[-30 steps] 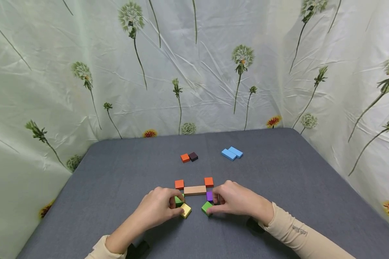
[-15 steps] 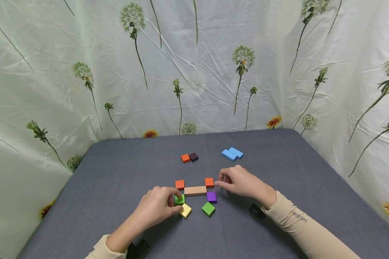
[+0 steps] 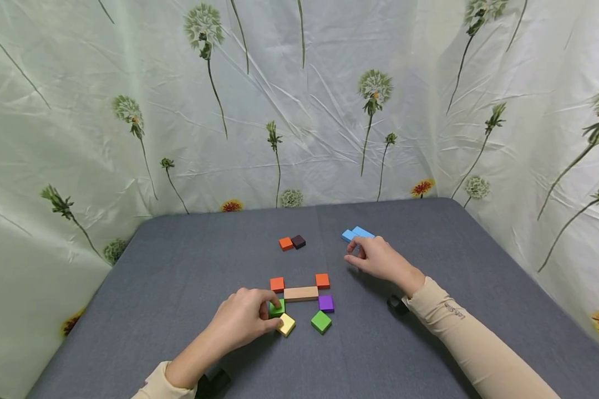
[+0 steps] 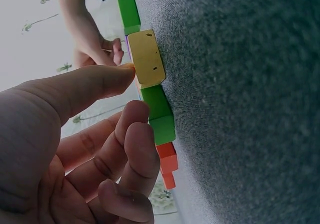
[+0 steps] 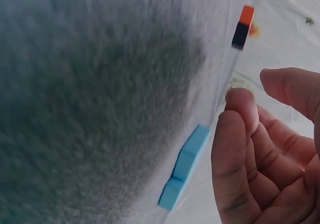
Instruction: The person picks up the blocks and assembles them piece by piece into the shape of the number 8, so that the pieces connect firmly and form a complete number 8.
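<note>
My left hand point(image 3: 244, 320) stays low at the left of a group of small wooden blocks. Its thumb touches a yellow block point(image 4: 146, 58), and its bent index finger is at a green block point(image 4: 162, 116); neither is gripped. Over the table my right hand point(image 3: 381, 259) hovers with loosely bent fingers, thumb apart and nothing held. It is just in front of two light blue blocks point(image 3: 361, 232) lying side by side, and partly hides them in the head view. In the right wrist view the blue blocks point(image 5: 185, 166) lie apart from the fingertips.
Between my hands lie a tan bar point(image 3: 301, 293), a left orange block point(image 3: 277, 285), a right orange block point(image 3: 322, 281), a purple block point(image 3: 326, 303) and another green block point(image 3: 321, 322). Farther back, an orange block point(image 3: 285, 244) touches a dark block point(image 3: 298, 241). A flowered curtain point(image 3: 319, 111) hangs behind the table.
My right hand has left the green and purple blocks on the right and moved away from me, to the blue blocks. My left hand has hardly moved.
</note>
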A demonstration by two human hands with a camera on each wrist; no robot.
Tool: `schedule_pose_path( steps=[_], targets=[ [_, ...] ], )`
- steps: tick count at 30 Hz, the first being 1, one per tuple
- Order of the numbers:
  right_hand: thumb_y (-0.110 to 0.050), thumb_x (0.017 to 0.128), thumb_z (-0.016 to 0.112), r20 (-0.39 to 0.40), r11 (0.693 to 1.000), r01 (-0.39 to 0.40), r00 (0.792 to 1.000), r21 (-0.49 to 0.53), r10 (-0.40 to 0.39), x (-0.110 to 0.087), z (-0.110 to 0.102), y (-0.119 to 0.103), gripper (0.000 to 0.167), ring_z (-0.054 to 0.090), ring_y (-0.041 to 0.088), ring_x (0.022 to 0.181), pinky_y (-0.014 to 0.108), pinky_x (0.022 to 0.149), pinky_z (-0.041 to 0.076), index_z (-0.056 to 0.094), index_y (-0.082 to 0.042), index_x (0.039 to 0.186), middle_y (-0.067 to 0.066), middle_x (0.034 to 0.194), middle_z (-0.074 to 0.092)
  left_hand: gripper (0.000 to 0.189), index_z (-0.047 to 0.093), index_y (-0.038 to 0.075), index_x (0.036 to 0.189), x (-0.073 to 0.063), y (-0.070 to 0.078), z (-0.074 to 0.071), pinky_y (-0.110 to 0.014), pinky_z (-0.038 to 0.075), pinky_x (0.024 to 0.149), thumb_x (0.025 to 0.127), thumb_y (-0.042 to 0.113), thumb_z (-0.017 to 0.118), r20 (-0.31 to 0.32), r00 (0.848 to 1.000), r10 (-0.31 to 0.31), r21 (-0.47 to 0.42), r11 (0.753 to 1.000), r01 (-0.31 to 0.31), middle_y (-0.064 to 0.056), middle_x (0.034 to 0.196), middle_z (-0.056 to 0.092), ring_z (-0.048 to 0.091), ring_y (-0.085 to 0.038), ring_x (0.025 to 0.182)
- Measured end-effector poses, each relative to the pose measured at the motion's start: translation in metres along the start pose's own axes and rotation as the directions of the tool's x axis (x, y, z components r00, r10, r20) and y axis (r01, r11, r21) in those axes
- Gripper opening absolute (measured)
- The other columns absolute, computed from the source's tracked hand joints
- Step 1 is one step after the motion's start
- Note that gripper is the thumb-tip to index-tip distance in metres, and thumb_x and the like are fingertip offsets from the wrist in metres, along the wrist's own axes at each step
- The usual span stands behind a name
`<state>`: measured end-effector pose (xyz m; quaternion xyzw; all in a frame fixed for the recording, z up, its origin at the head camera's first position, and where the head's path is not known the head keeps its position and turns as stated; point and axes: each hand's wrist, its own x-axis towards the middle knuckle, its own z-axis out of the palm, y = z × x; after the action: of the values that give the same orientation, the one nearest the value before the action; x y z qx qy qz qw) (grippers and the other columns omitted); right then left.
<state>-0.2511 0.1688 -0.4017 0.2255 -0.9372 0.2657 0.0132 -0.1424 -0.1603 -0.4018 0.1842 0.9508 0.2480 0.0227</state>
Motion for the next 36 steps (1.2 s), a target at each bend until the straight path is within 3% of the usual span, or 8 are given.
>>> schedule_pose_path(
  steps=[9, 25, 36],
  targets=[
    [-0.02, 0.103, 0.073, 0.007, 0.997, -0.079, 0.997, -0.01, 0.079, 0.02, -0.002, 0.013, 0.028, 0.058, 0.01, 0.055, 0.028, 0.058, 0.048, 0.069, 0.002, 0.12, 0.003, 0.07, 0.066, 0.02, 0.078, 0.022, 0.095, 0.001, 0.0, 0.0, -0.025, 0.037, 0.051, 0.082, 0.025, 0.093, 0.015, 1.0, -0.014, 0.002, 1.0, 0.014, 0.013, 0.065, 0.055, 0.048, -0.004, 0.056],
    [-0.019, 0.1, 0.076, 0.022, 0.98, -0.2, 0.98, 0.017, 0.199, 0.03, -0.004, 0.028, 0.028, 0.06, 0.011, 0.059, 0.028, 0.06, 0.048, 0.068, 0.001, 0.119, 0.002, 0.07, 0.065, 0.019, 0.077, 0.023, 0.094, 0.002, -0.003, -0.002, -0.025, 0.037, 0.051, 0.083, 0.025, 0.093, 0.023, 1.0, -0.004, -0.006, 1.0, 0.004, 0.013, 0.064, 0.056, 0.049, -0.004, 0.056],
    [-0.019, 0.1, 0.075, 0.035, 0.974, -0.228, 0.973, 0.014, 0.227, 0.036, -0.006, 0.03, 0.03, 0.06, 0.011, 0.059, 0.027, 0.059, 0.047, 0.067, 0.001, 0.121, 0.002, 0.07, 0.065, 0.019, 0.077, 0.022, 0.094, 0.002, -0.003, -0.002, -0.025, 0.037, 0.051, 0.083, 0.025, 0.093, 0.021, 1.0, -0.006, -0.007, 1.0, 0.006, 0.013, 0.064, 0.055, 0.048, -0.004, 0.056]
  ],
)
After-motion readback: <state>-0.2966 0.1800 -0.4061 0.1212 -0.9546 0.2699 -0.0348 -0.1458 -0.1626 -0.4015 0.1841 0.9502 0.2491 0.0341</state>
